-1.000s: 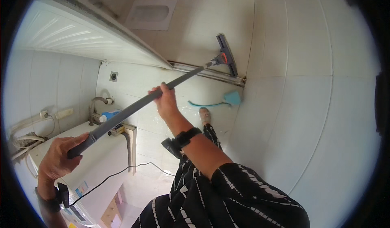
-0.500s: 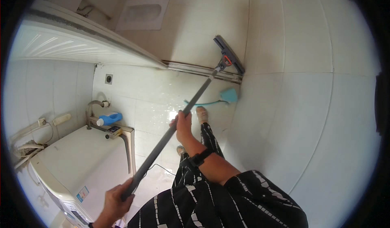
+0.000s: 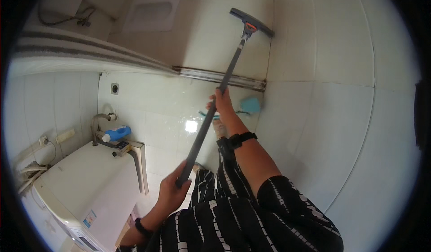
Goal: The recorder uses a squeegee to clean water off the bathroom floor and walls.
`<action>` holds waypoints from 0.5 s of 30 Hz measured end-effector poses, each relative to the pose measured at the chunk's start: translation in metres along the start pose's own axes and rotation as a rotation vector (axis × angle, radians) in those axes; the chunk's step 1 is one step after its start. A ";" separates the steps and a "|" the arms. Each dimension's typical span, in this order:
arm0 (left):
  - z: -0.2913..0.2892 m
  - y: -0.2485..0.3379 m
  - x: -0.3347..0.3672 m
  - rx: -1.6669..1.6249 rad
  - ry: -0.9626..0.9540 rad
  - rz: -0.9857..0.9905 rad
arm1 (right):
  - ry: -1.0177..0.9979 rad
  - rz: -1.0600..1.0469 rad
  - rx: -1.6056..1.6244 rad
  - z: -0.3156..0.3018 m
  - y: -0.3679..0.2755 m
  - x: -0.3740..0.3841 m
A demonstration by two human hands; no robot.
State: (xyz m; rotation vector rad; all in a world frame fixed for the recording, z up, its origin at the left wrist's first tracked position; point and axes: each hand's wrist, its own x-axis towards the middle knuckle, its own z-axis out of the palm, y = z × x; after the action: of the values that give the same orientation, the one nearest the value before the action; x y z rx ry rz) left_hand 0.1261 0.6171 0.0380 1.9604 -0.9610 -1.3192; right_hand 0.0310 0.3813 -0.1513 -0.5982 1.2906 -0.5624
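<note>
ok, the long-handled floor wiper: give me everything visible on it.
The floor wiper has a long, straight grey handle, metal or plastic unclear, a paler silvery collar and a wide dark-grey head, plastic-looking, with an orange-red accent. It slants up the view, crossing above the door track; the head is beyond it, right end close to the wall. Floor or wall contact can't be confirmed. Left-hand grip holds the near end, right-hand grip further up.

A white glare spot shines on the floor; beyond the door track it is dimmer. The wall curves toward black fisheye edges.
</note>
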 end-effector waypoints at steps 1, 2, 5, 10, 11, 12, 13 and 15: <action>0.007 0.004 0.020 -0.034 -0.023 -0.069 | -0.038 0.009 -0.038 0.000 -0.010 -0.002; 0.013 0.008 0.042 -0.066 -0.043 -0.139 | -0.081 0.018 -0.074 0.001 -0.018 -0.002; 0.032 0.014 0.100 -0.058 -0.011 -0.101 | -0.142 0.024 -0.064 0.008 -0.033 -0.006; 0.045 0.071 0.148 -0.177 -0.082 -0.179 | -0.130 -0.037 -0.067 -0.006 -0.086 0.006; 0.043 0.082 0.146 -0.240 -0.114 -0.163 | -0.147 -0.028 -0.062 -0.010 -0.095 0.002; 0.039 0.092 0.144 -0.301 -0.146 -0.153 | -0.167 -0.013 -0.057 -0.011 -0.102 -0.004; 0.030 0.102 0.142 -0.303 -0.179 -0.203 | -0.185 -0.023 -0.029 -0.007 -0.104 -0.007; 0.024 0.115 0.136 -0.482 -0.265 -0.243 | -0.145 0.007 0.114 0.001 -0.114 -0.016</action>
State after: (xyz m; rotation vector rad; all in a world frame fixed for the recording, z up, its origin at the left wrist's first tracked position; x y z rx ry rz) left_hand 0.1097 0.4390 0.0497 1.5873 -0.4586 -1.7880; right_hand 0.0230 0.3099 -0.0616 -0.5303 1.1159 -0.5721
